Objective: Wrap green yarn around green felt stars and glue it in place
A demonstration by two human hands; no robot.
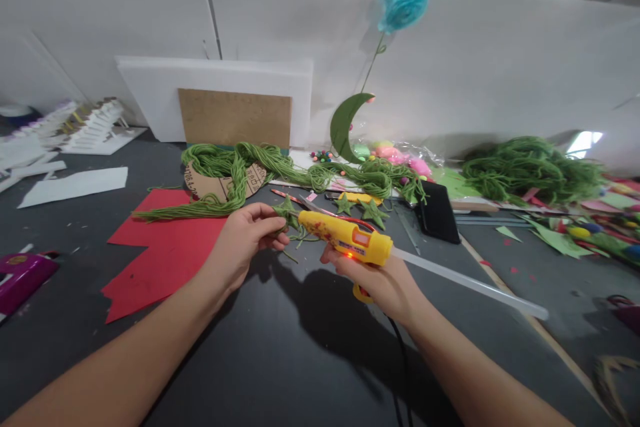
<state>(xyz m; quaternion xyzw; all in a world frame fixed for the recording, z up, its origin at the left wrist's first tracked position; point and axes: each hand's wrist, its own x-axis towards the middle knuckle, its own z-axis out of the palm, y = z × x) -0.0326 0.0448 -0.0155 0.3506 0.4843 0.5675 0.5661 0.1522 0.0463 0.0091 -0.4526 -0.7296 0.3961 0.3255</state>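
Yellow plastic, the glue gun (pixel 327 229) sits wrapped in the right hand (pixel 383 283), its long axis running leftward to a nozzle close by the star (pixel 286 204); whether they touch, I cannot tell. The left hand (pixel 253 230), nearer the star, pinches it between thumb and fingers, while two loose stars (pixel 373 212) lie beyond the right hand.

The yellow glue gun (pixel 345 238) is held raised, nozzle pointing left at the green, yarn-wrapped star (pixel 287 206); contact is indeterminate. The indicator lamp (pixel 350 255) glows red-orange. A translucent glue stick (pixel 470 285) projects from the rear. The star is partly hidden.
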